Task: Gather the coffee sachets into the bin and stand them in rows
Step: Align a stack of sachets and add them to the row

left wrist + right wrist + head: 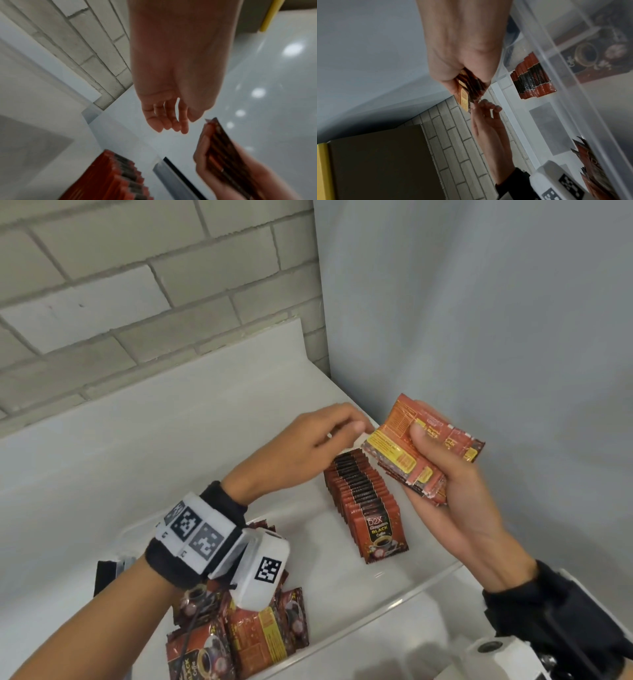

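A clear plastic bin [376, 614] stands on the white counter. Inside it, a row of red-and-black coffee sachets [363, 494] stands upright along the right side, also seen in the wrist views [120, 175] [532, 75]. Loose sachets [263, 635] lie in a pile at the bin's near left. My right hand [424, 453] grips a stack of sachets [404, 453] above the row's far end. My left hand [356, 428] hovers just left of that stack, fingers loosely curled [180, 125], fingertips at its corner, holding nothing.
A brick wall [137, 285] runs behind the counter and a plain grey wall [479, 320] closes the right side. A black object [102, 573] sits beside the bin's left edge. A brown box with a yellow edge [376, 162] shows in the right wrist view.
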A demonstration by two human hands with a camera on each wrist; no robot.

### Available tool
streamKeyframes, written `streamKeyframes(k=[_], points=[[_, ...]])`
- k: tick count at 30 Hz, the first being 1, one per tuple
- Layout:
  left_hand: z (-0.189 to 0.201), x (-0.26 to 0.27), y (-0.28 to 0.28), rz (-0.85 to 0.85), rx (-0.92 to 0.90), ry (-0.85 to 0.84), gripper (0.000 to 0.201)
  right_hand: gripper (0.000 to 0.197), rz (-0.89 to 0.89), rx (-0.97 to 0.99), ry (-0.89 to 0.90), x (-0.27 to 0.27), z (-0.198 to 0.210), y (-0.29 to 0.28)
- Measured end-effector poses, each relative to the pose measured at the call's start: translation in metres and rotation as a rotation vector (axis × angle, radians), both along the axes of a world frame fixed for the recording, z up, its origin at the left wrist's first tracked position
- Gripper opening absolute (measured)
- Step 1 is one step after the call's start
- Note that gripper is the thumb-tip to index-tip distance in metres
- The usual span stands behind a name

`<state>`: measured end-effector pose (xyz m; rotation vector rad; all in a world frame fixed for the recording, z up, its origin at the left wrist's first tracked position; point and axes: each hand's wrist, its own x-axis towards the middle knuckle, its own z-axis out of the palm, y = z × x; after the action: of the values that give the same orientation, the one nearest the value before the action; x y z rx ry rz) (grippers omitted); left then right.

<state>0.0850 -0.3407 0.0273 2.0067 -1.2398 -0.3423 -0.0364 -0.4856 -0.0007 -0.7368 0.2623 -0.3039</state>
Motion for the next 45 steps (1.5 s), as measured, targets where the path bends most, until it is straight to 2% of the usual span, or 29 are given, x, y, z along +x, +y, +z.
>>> streamKeyframes(k=[4, 7, 12, 16, 18, 23, 25, 28, 30, 33, 36, 39, 41, 45], points=[[0.012, -0.010, -0.002, 0.010, -0.091, 0.214, 0.033, 0.043, 0.039, -0.084, -0.017, 0.000, -0.001, 0.000], [0.016, -0.015, -0.004, -0.028, -0.138, 0.311, 0.036, 0.047, 0.091, -0.124, -0.037, 0.000, -0.004, -0.001], [0.026, -0.014, -0.001, -0.004, -0.258, 0.338, 0.020, 0.080, 0.200, -0.157, -0.020, 0.000, -0.004, 0.001], [0.032, -0.012, 0.004, -0.004, -0.304, 0.297, 0.012, 0.110, 0.294, -0.043, 0.053, 0.001, -0.004, 0.001], [0.032, -0.011, 0.006, -0.052, -0.302, 0.299, 0.011, 0.101, 0.349, -0.016, 0.074, 0.000, -0.004, 0.001], [0.026, -0.011, 0.008, -0.133, -0.277, 0.325, 0.007, 0.042, 0.404, -0.012, 0.049, -0.006, 0.003, 0.002], [0.023, -0.011, 0.008, -0.136, -0.263, 0.349, 0.009, 0.030, 0.403, -0.006, 0.062, -0.007, 0.007, 0.002], [0.019, -0.010, 0.009, -0.121, -0.263, 0.380, 0.010, 0.031, 0.400, 0.026, 0.060, -0.008, 0.009, 0.001], [0.017, -0.010, 0.011, -0.074, -0.269, 0.374, 0.018, 0.036, 0.377, 0.033, 0.081, -0.007, 0.010, 0.001], [0.019, -0.011, 0.010, 0.035, -0.250, 0.317, 0.028, 0.034, 0.319, 0.042, 0.068, -0.005, 0.012, 0.001], [0.025, -0.016, 0.012, 0.102, -0.227, 0.448, 0.027, 0.035, 0.276, 0.050, 0.034, -0.004, 0.012, 0.001], [0.024, -0.019, 0.014, 0.051, -0.191, 0.518, 0.031, 0.039, 0.266, 0.034, 0.001, -0.004, 0.011, 0.002], [0.022, -0.022, 0.014, 0.011, -0.187, 0.491, 0.033, 0.042, 0.269, 0.022, -0.019, -0.004, 0.010, 0.002], [0.021, -0.023, 0.015, -0.005, -0.149, 0.430, 0.019, 0.049, 0.289, 0.025, -0.049, -0.004, 0.009, 0.003]])
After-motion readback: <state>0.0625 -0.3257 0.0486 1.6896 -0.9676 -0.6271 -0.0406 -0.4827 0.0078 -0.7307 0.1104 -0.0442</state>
